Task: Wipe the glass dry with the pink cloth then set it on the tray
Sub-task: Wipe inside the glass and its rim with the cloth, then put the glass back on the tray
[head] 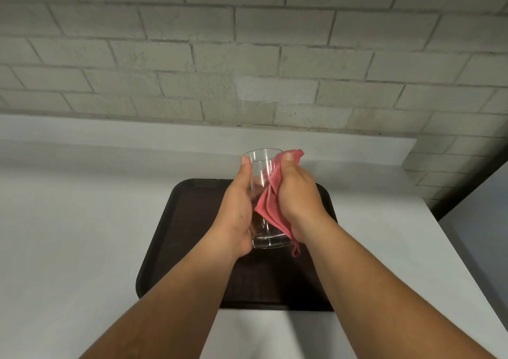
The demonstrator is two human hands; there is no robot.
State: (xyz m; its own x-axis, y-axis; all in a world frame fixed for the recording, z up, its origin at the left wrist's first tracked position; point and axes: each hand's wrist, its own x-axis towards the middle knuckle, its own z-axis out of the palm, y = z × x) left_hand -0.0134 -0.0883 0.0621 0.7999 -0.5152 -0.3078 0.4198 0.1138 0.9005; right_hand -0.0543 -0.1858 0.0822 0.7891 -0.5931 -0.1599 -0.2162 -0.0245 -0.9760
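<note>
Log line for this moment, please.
phase: wiping | left hand: grips glass | right hand: presses pink cloth on glass | tray: below, glass not set down

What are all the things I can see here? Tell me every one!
glass: one, clear, held up over the tray, between both hands
cloth: one, pink, pressed on the glass's right side
tray: one, dark brown, on the counter under the hands
counter: one, white, along the wall
wall: one, grey-white brick, behind the counter
left hand: one, grips the glass
right hand: one, holds the cloth against the glass
</note>
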